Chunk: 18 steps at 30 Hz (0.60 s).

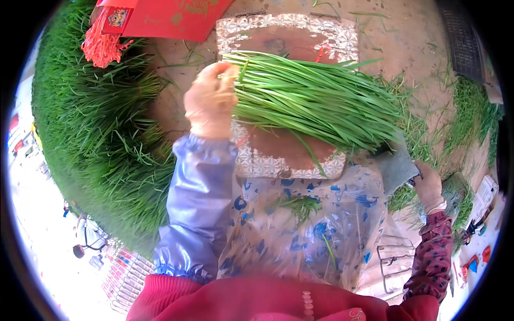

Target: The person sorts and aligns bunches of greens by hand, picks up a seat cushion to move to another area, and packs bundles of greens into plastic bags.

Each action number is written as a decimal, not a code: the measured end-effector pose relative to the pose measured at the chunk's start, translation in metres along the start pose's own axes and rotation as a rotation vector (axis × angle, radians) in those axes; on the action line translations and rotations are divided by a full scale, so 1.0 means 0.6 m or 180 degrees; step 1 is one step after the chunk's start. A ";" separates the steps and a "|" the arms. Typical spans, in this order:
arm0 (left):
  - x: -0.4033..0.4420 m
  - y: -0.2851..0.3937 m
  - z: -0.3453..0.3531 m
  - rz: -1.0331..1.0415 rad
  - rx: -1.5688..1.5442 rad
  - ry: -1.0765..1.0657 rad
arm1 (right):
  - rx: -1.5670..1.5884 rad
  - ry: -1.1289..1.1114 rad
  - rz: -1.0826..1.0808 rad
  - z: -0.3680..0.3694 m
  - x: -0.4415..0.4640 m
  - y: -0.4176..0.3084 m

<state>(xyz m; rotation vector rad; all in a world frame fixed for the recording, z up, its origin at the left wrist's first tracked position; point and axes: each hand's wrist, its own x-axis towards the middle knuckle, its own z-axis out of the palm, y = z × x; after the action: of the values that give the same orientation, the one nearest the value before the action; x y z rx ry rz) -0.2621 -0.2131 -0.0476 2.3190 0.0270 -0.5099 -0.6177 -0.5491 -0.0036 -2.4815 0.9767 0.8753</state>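
Note:
A thick bunch of long green leaves [316, 99] lies across a worn patterned board [286, 24], stems to the left and tips to the right. My left hand [211, 99], slightly blurred, is closed round the stem end at the board's left side. My right hand [428, 187] is closed on the handle of a wide grey metal blade [399, 163], at the lower right. The blade's upper end touches or passes under the leaf tips; its edge there is partly hidden.
Many more green bundles [96, 134] are piled along the left. A red packet [171, 18] and red ties [101, 45] lie at the top left. Loose cuttings [417, 117] are scattered at right. Printed plastic sheet [300, 230] covers my lap.

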 end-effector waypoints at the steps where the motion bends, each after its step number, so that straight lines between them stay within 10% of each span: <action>1: 0.019 -0.010 0.010 0.0152 0.1163 -0.0075 | 0.0008 -0.0049 0.0014 0.003 -0.007 0.001; 7: 0.044 -0.025 0.045 0.0261 0.1989 -0.0381 | -0.1073 -0.0263 0.0266 -0.061 -0.050 -0.037; 18: 0.051 -0.076 0.046 -0.0078 0.1162 -0.0574 | 0.0131 -0.0565 -0.1017 -0.063 0.085 -0.469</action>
<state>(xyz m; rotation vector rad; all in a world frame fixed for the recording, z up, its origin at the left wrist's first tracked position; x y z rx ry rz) -0.2511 -0.2034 -0.1074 2.6174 -0.1349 -0.7897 -0.3752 -0.3939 0.0144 -2.3855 0.5158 0.9360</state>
